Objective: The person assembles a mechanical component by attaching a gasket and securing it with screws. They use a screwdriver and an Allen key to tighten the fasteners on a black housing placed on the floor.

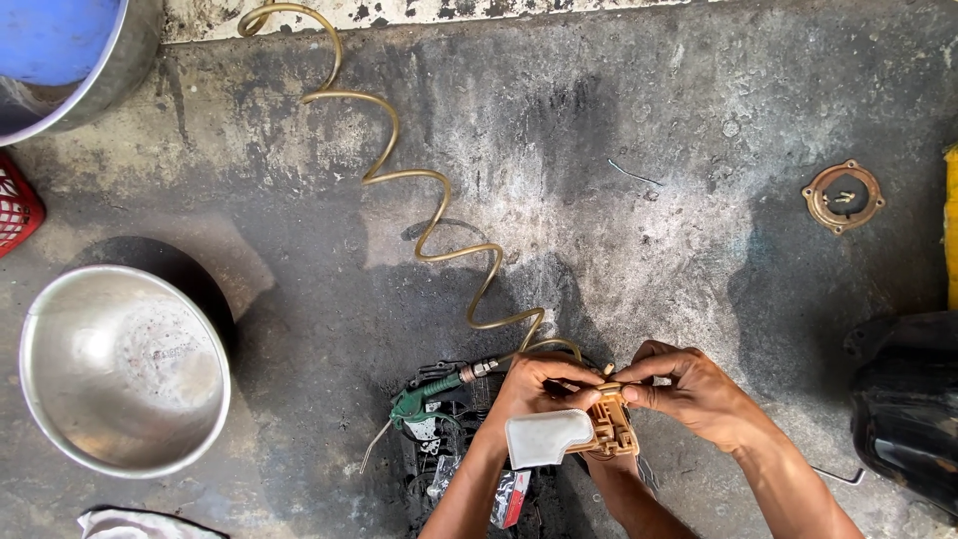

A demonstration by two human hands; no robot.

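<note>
Stained grey concrete floor (619, 200), blotched with dark oil marks, filled the whole view. Nearest the camera, the left hand (534, 384) was clenched around a tan plastic housing with a white cap-like part on its near side (579, 431), gripping it from the left. The right hand (689, 389) met it from the other side, its thumb and forefinger pinched on the top edge of that housing. Both forearms rose from the bottom edge of the picture, and the housing sat between the two hands, held up off the floor.

Just left of the housing lay a green air blow gun with a metal fitting (429, 394), resting on a dark ribbed mat (444, 459) that reached down under the forearms. From the gun's fitting a coiled amber air hose (419, 180) ran away from the housing, up and to the left, to the far edge of the floor. Well left of the housing stood a shiny round steel bowl (125, 369). Right of the housing, at the picture's edge, was a black glossy rounded object (908, 399).

Farther off, up and right of the housing, a rusty metal ring with small screws inside it (843, 197) lay on the concrete. Farthest to the upper left, a blue tub in a metal rim (60, 50) showed in the corner, with a red plastic crate (15, 205) below it.
</note>
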